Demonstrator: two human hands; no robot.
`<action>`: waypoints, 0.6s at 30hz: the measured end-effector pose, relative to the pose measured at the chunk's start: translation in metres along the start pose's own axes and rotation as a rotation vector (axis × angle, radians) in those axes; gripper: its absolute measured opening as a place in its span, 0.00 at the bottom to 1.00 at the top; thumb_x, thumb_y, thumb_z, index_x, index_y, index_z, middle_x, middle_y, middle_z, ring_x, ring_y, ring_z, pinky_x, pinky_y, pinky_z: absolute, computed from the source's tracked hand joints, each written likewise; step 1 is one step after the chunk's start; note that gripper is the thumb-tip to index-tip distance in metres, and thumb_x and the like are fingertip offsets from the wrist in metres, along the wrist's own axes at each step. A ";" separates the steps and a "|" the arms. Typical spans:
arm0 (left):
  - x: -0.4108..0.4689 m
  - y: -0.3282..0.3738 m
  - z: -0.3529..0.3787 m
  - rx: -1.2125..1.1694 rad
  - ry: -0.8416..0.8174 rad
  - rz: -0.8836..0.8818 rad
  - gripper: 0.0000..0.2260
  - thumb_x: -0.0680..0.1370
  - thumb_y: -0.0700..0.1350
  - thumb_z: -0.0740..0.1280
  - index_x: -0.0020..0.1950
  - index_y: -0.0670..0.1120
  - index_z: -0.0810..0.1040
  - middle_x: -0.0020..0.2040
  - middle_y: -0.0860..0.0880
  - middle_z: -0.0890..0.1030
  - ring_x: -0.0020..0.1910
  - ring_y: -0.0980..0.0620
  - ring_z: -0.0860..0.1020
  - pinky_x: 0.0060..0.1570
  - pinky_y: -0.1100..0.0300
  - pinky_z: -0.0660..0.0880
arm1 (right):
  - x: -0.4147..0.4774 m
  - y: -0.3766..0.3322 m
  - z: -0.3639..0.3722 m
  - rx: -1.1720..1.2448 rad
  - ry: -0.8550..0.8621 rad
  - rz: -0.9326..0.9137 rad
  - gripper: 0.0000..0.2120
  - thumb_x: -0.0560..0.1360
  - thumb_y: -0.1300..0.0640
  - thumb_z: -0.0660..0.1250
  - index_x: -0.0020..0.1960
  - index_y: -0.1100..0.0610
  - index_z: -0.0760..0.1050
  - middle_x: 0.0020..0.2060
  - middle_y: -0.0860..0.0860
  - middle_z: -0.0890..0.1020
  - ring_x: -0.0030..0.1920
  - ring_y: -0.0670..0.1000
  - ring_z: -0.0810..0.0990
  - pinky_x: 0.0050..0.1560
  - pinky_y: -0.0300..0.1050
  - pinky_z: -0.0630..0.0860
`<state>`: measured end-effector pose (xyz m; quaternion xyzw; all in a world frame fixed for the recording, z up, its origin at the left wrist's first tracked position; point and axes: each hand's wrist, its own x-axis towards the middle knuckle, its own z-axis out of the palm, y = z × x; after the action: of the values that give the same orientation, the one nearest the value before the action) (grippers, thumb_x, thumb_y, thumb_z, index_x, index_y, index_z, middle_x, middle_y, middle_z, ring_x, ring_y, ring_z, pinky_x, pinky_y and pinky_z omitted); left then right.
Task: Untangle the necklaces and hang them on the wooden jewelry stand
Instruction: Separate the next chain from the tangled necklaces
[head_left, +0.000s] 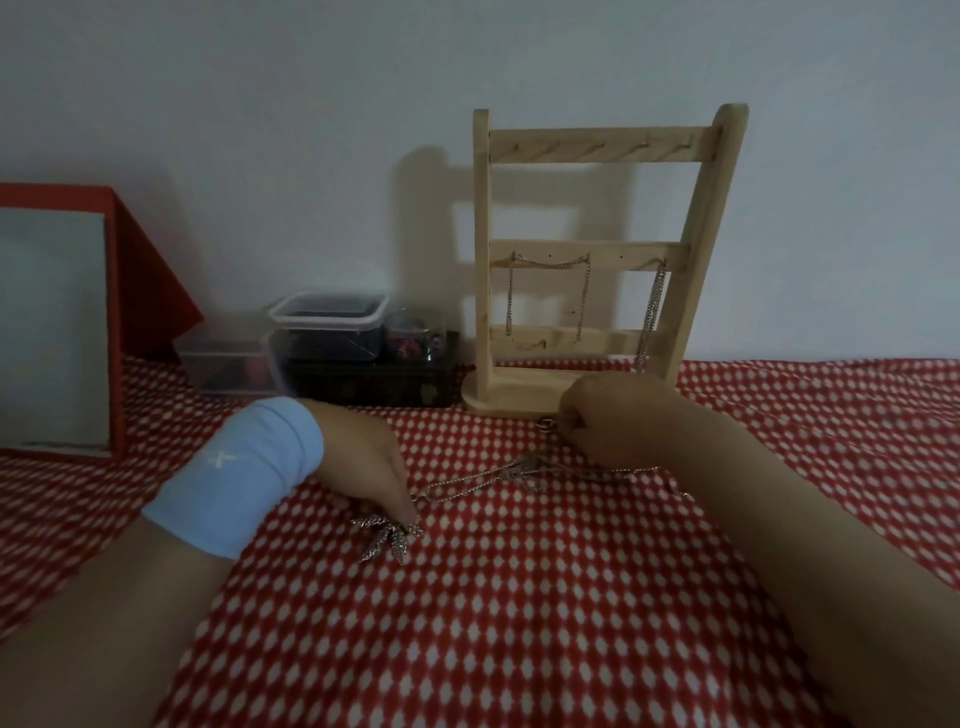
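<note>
Fingers (402, 488) of left hand (363, 462) and right hand (608, 415) pinch blurry necklaces (488, 475), fingertips hidden.

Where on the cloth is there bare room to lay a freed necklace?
Bare cloth lies in the foreground, nearer than the chain, and right of the wooden stand. Crowded: around that chain, held by left hand and right hand, and the plastic boxes beside the stand.

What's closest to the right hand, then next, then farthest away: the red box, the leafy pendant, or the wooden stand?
1. Wooden jewelry stand: its base sits just behind the right hand.
2. Leafy pendant: on the cloth, off to the left.
3. Red box: far left, at the back.
</note>
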<state>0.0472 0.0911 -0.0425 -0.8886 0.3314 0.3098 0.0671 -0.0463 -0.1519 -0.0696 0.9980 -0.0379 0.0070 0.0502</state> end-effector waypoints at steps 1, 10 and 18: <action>-0.002 0.000 -0.002 0.051 0.018 -0.047 0.20 0.73 0.66 0.67 0.55 0.54 0.83 0.55 0.56 0.81 0.56 0.54 0.79 0.56 0.64 0.73 | 0.000 -0.002 -0.001 -0.013 0.014 -0.007 0.11 0.80 0.51 0.63 0.57 0.47 0.82 0.54 0.46 0.82 0.54 0.50 0.80 0.50 0.44 0.75; 0.023 0.035 0.024 -0.094 0.498 0.265 0.13 0.75 0.55 0.71 0.57 0.52 0.80 0.52 0.57 0.77 0.51 0.58 0.76 0.55 0.62 0.75 | 0.006 -0.012 -0.001 0.232 -0.073 -0.217 0.14 0.79 0.56 0.69 0.60 0.41 0.82 0.51 0.35 0.77 0.51 0.39 0.75 0.46 0.28 0.65; 0.019 0.023 0.017 -0.148 0.363 0.262 0.06 0.82 0.48 0.59 0.51 0.52 0.76 0.47 0.55 0.80 0.45 0.58 0.77 0.45 0.63 0.71 | 0.004 -0.004 0.002 0.131 -0.068 -0.080 0.08 0.80 0.49 0.65 0.56 0.46 0.81 0.52 0.44 0.82 0.51 0.47 0.78 0.54 0.43 0.76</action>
<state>0.0356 0.0684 -0.0653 -0.8816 0.4270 0.1747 -0.0998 -0.0423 -0.1484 -0.0714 0.9995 0.0008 -0.0262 -0.0162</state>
